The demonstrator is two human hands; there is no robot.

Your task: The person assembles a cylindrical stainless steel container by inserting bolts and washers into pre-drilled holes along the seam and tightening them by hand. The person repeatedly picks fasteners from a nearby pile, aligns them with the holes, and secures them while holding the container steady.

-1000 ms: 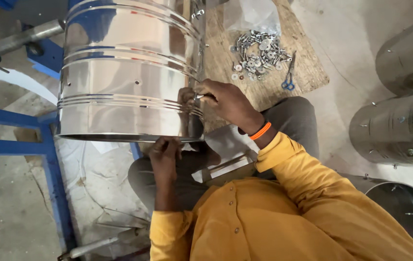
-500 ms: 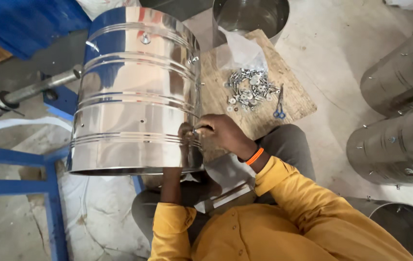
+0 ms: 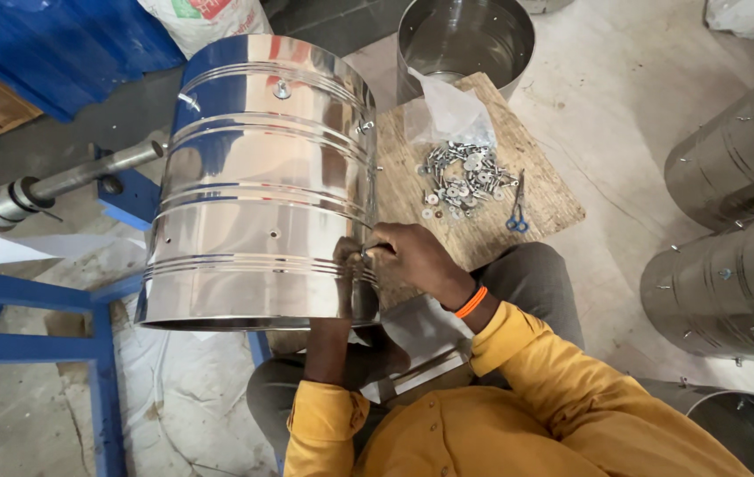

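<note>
A large shiny steel drum lies on its side in front of me, its open end toward my lap. My right hand, with an orange wristband, is shut on a small metal tool pressed against the drum's seam near the rim. My left forearm reaches up into the drum's open end, and the drum wall hides that hand. Small bolts stick out along the seam.
A wooden board beside the drum carries a pile of bolts and washers, a clear plastic bag and blue-handled scissors. More steel drums lie at the right, an open one behind. A blue frame and metal shaft stand left.
My left hand has gone from the drum's lower rim to inside the drum. My right hand stays at the seam. The view has tilted up, showing more of the board and floor.
</note>
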